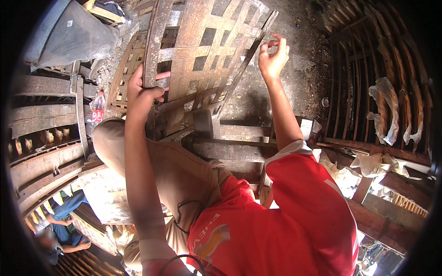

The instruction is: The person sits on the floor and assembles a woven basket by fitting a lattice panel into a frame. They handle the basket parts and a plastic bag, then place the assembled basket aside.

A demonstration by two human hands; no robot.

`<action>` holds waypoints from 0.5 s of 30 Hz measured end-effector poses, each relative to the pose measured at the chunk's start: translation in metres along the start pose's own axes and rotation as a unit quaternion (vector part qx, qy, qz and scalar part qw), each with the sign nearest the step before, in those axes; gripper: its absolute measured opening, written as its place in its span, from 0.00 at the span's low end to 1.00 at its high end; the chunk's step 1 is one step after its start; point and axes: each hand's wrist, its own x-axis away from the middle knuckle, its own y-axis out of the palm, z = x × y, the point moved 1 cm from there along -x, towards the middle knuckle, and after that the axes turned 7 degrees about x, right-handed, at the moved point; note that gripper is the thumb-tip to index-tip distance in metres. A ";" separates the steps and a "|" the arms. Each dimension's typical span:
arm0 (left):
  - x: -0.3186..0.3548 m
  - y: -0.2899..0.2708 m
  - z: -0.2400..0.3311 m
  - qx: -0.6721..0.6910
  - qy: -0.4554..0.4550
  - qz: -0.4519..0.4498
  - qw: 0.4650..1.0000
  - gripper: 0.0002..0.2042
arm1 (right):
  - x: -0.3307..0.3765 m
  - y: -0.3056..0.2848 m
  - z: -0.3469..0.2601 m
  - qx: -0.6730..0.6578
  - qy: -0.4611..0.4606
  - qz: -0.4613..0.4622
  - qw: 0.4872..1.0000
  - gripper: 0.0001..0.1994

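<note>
My left hand (146, 92) is closed round the long wooden side bar (154, 39) of a panel. This panel (212, 43) is woven from wide, flat, light-brown strips with square gaps, and it leans up in front of my legs. Beyond its right edge my right hand (273, 56) is raised, apart from the panel. Its fingers are curled in toward the thumb; whatever they may pinch is too small to make out. A darker thin bar (251, 53) runs along the panel's right side, close to that hand.
A plastic bottle with a red label (98, 108) stands left of my knee, by wooden beams (46, 115). A grey sheet-covered object (73, 39) lies far left. Slatted racks with long hanging pieces (386, 106) stand right. Another person (64, 230) sits lower left.
</note>
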 end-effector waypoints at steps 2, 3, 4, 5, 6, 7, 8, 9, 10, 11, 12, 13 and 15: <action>-0.001 -0.002 -0.002 0.000 0.002 -0.002 1.000 0.33 | 0.000 -0.001 -0.004 0.010 0.009 -0.050 0.999 0.30; -0.001 -0.002 -0.002 0.001 0.001 -0.002 1.000 0.33 | 0.001 -0.002 -0.010 0.019 -0.015 -0.015 1.000 0.31; 0.000 -0.001 -0.002 0.002 -0.001 -0.003 1.000 0.33 | 0.003 -0.001 -0.021 0.029 -0.040 0.019 0.999 0.32; 0.000 -0.001 -0.001 0.003 -0.003 -0.003 1.000 0.33 | 0.004 0.000 -0.024 0.015 -0.037 0.028 0.999 0.34; 0.000 0.000 -0.001 0.002 -0.005 -0.001 1.000 0.33 | 0.005 0.000 -0.027 0.002 -0.035 0.037 0.999 0.36; 0.000 0.000 0.000 0.001 -0.007 0.001 1.000 0.33 | 0.003 0.001 -0.023 -0.003 -0.060 0.052 0.997 0.35; 0.001 0.001 0.001 0.000 -0.009 0.003 1.000 0.32 | 0.000 0.001 -0.016 -0.008 -0.085 0.066 0.994 0.34; 0.001 0.001 0.002 -0.002 -0.010 0.002 1.000 0.32 | -0.001 0.000 -0.012 -0.013 -0.110 0.080 0.991 0.33; 0.001 0.002 0.003 -0.003 -0.011 0.002 1.000 0.32 | 0.000 0.000 -0.008 -0.010 -0.088 0.071 0.994 0.30; 0.002 0.002 0.003 -0.005 -0.012 0.001 1.000 0.32 | 0.000 0.000 -0.004 -0.010 -0.052 0.036 0.998 0.30; 0.001 0.001 0.003 -0.003 -0.010 0.000 1.000 0.32 | 0.000 -0.001 0.000 -0.010 -0.017 0.001 1.000 0.29; 0.001 0.000 0.001 -0.001 -0.008 -0.002 1.000 0.32 | -0.001 -0.001 0.004 -0.010 0.019 -0.033 0.999 0.28; 0.000 0.000 0.000 0.000 -0.006 -0.004 1.000 0.32 | -0.001 -0.001 0.004 0.002 0.015 -0.062 0.998 0.29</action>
